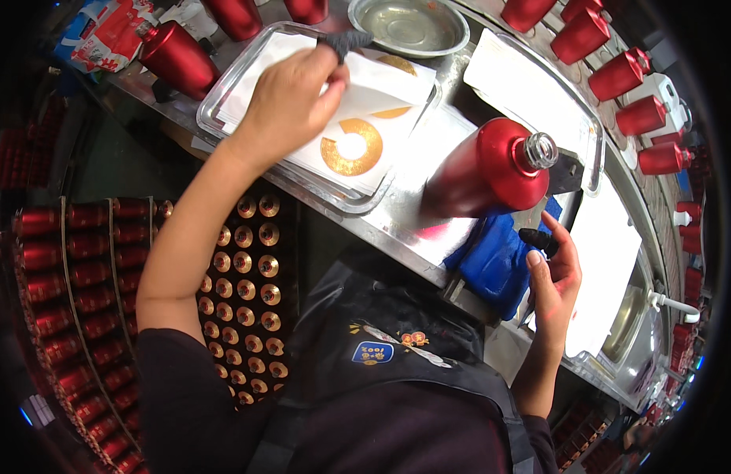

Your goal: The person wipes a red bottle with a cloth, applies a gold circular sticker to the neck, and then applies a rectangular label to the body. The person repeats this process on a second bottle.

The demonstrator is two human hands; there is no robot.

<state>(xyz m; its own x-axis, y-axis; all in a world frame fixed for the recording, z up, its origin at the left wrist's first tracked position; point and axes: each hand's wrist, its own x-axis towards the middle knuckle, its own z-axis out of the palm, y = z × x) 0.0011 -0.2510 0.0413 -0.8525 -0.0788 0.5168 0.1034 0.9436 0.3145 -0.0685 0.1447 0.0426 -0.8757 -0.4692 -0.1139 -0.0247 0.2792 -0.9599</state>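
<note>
Small lettering is carried by a blue badge [373, 353] on the black apron [322, 347]; the print on the red-and-white packet [105, 49] cannot be read

Upper left of desk [385, 229]: glossy red-white-blue plastic packaging [105, 39], crumpled; beside it a red metallic bottle [180, 59] with clear neck. Top centre: shallow round metal bowl [409, 25]. Upper right: row of red bottles [580, 38] along the far side; white plastic jug [672, 95] behind some. Right edge: white pipe-like fitting [675, 306]. Lower left: stacked red bottles [89, 261] in rows, vertical strips between; adjacent, round gold-coloured pieces [243, 261], gridded.
</note>
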